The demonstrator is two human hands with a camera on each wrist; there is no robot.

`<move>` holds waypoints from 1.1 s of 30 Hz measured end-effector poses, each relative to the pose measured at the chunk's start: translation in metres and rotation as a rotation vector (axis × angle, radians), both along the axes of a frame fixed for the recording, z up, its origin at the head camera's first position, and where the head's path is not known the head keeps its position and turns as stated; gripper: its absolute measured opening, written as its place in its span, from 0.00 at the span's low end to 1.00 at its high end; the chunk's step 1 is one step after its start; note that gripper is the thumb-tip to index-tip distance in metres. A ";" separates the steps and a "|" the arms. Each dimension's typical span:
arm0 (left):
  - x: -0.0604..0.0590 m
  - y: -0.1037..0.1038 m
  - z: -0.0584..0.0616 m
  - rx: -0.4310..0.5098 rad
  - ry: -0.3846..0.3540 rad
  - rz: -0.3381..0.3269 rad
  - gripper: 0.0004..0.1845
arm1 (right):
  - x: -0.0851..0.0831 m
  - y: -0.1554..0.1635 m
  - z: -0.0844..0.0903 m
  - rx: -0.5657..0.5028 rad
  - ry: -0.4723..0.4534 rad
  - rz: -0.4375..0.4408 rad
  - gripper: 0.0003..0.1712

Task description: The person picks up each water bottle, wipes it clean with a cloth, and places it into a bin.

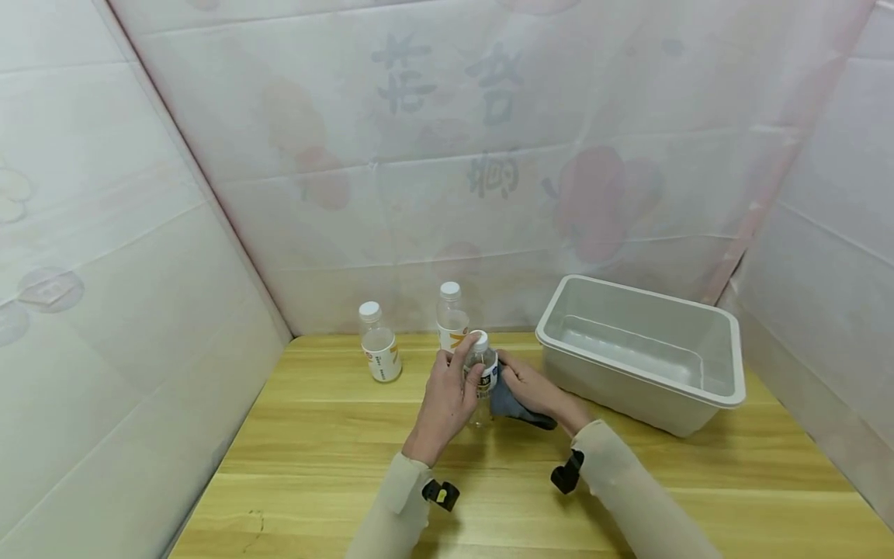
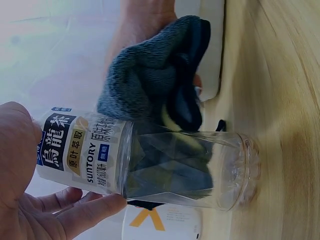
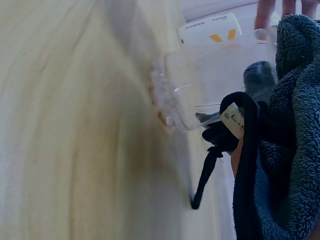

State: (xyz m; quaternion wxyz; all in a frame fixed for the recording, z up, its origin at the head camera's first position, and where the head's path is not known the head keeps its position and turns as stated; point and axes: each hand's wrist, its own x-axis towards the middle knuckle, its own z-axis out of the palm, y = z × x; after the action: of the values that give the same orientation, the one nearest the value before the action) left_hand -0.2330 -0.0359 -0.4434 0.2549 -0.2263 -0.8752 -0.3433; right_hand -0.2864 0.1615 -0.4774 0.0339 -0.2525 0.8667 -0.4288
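A clear plastic bottle (image 1: 482, 382) with a white cap and a blue-and-white label stands on the wooden table (image 1: 335, 466). My left hand (image 1: 450, 392) grips its upper part around the label (image 2: 75, 155). My right hand (image 1: 534, 392) holds a grey-blue cloth (image 1: 513, 407) pressed against the bottle's right side. In the left wrist view the cloth (image 2: 150, 80) sits behind the empty bottle (image 2: 190, 170). The right wrist view shows the cloth (image 3: 295, 130) with a black hem and tag beside the bottle's base (image 3: 170, 100).
Two more labelled white-capped bottles stand behind: one at the left (image 1: 379, 341), one (image 1: 451, 314) just behind my hands. A grey plastic bin (image 1: 639, 353) sits at the right. Paper-covered walls enclose the table on three sides.
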 end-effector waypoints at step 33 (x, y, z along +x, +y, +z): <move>-0.004 -0.013 0.009 -0.087 0.037 -0.005 0.41 | 0.026 -0.008 -0.020 0.618 0.262 -0.173 0.25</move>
State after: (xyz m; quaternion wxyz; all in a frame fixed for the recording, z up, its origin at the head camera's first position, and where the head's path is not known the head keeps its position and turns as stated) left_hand -0.2374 -0.0485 -0.4348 0.2602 -0.2455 -0.8839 -0.3013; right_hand -0.2600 0.1535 -0.4973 -0.0392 -0.2087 0.9708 -0.1113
